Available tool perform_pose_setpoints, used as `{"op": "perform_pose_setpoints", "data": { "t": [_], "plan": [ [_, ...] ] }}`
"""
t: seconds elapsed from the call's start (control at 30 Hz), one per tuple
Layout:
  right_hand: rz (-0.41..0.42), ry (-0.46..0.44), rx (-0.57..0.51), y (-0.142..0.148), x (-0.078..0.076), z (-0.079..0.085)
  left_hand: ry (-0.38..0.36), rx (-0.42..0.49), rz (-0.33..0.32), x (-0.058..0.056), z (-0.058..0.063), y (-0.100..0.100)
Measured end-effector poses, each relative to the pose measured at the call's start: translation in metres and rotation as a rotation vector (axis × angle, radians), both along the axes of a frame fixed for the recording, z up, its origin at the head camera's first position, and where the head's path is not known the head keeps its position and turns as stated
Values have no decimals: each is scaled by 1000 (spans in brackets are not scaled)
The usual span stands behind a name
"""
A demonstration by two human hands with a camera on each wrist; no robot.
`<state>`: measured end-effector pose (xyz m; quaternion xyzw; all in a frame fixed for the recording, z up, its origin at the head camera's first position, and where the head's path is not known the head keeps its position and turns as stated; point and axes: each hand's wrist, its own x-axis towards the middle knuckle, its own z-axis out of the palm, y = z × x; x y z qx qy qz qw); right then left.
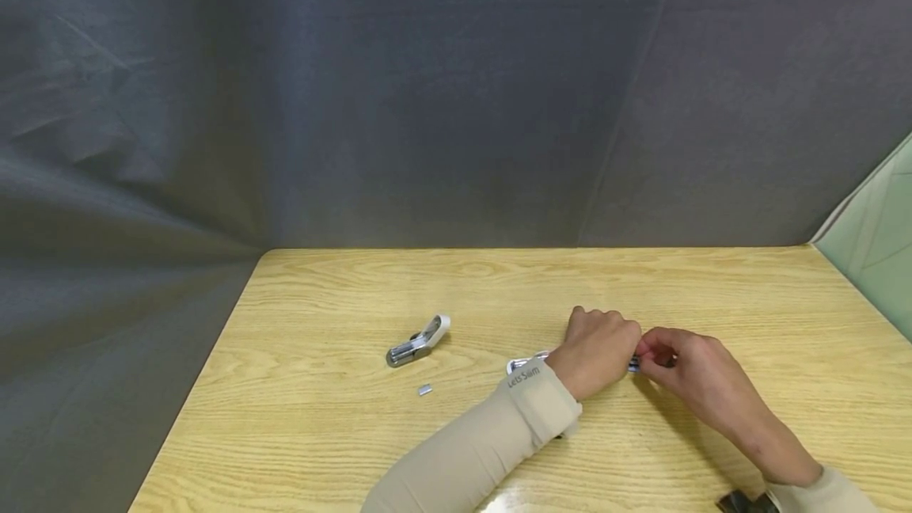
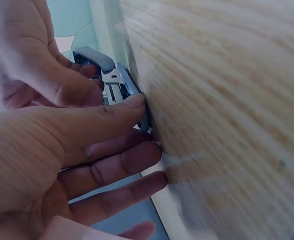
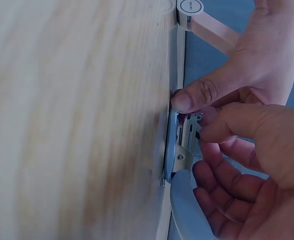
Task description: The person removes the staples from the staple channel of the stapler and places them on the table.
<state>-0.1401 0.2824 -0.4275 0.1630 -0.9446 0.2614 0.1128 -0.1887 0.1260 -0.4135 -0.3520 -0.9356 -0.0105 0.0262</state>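
An opened stapler (image 3: pixel 171 142) with a grey-blue body and bare metal magazine lies low over the table between my hands. My left hand (image 1: pixel 598 351) grips one end of it, thumb pressed on the base and the other fingers behind. From the opposite side my right hand (image 1: pixel 701 378) reaches in, its thumb and forefinger (image 3: pixel 219 125) pinched together at the metal magazine; whatever small piece may lie between them is hidden. In the right wrist view the lifted cover (image 3: pixel 189 205) points away from the magazine. The head view shows little of this stapler behind the fingers.
Left of my hands a second stapler (image 1: pixel 416 344) lies opened on the wooden table (image 1: pixel 321 434). Near it is a short silver strip of staples (image 1: pixel 425 389). Another silver-and-white item (image 1: pixel 518 364) shows partly behind my left sleeve. A dark curtain (image 1: pixel 456 101) hangs behind the table.
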Motion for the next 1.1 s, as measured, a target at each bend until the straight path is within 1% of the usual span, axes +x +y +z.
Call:
{"op": "perform_pose_setpoints", "data": {
  "t": [0.13, 0.23, 0.37, 0.6, 0.77, 0.87, 1.1],
  "plan": [
    [-8, -10, 14, 0, -1, 2, -6, -13, -2, 0, 0, 1],
    [1, 3, 16, 1, -1, 2, -10, -25, -1, 0, 1, 2],
    [14, 3, 6, 2, -1, 2, -17, -31, -1, -1, 1, 2],
    [12, -3, -3, 2, -1, -1, -30, -26, -2, -1, 0, 1],
    [22, -14, 6, 1, -2, -1, -23, -18, -3, -1, 0, 1],
    [7, -17, 21, 0, -2, 1, -17, -14, -6, -1, 0, 1],
    [-1, 8, 43, 3, -2, 3, 4, -20, -5, 0, 0, 1]
  ]
}}
